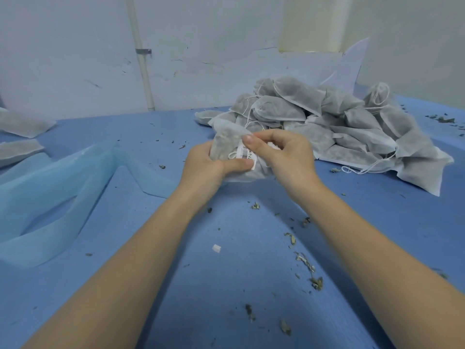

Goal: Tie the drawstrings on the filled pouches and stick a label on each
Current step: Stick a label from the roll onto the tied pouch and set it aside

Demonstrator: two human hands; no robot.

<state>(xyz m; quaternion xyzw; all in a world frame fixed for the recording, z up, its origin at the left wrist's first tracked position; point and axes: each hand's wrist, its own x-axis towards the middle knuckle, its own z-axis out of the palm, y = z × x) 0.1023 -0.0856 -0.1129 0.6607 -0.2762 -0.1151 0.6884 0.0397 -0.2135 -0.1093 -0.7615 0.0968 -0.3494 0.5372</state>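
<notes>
Centre of frame: we see the left hand (205, 163) gripping a filled pouch (224, 141) from the left, thumb pressed on the label (247, 155) w/ barcode. Right hand (286, 153) pinches the label's upper end, fingers curled. Pile of pouches (327, 127) sits upper right on the blue table (226, 273), just behind the hands.

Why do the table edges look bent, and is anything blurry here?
Head view: the wide lens bows the blue table and the wall pipe; the light is soft and even, with faint shadows; the print on the label is too small and soft to read.
</notes>
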